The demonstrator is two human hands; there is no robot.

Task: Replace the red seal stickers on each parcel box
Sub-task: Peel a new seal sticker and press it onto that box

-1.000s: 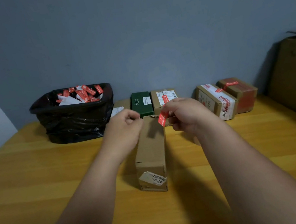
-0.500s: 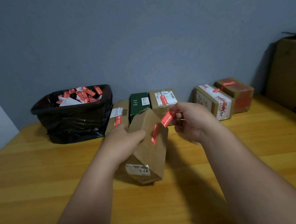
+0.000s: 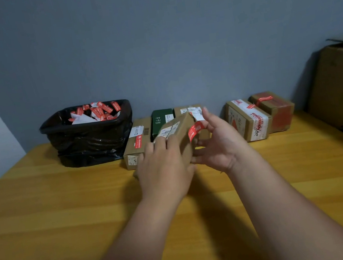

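At the near edge of the bench (image 3: 50,248), nothing but two forearms reaching forward. Farther in, left hand (image 3: 162,166) clamped over the near end of the slim parcel box (image 3: 180,135), grip curled round the cardboard, tilting it up off the wood — no longer lying flat as a second ago. Beside it, right hand (image 3: 219,145) with fingers spread and nearly straight, grip let go of the pinch held half a second back, fingertips (image 3: 204,125) just pressing the red seal sticker (image 3: 195,131) round the box's far edge. Sticker now wrapped over the corner rather than dangling — likely means this box is nearly resealed, only a smoothing pass left. Beyond, a row of other parcels against the wall: a long brown box (image 3: 139,141), a green box (image 3: 161,121), two more to the right (image 3: 247,120). At the far left, a black-lined bin (image 3: 92,139) heaped with peeled red stickers.
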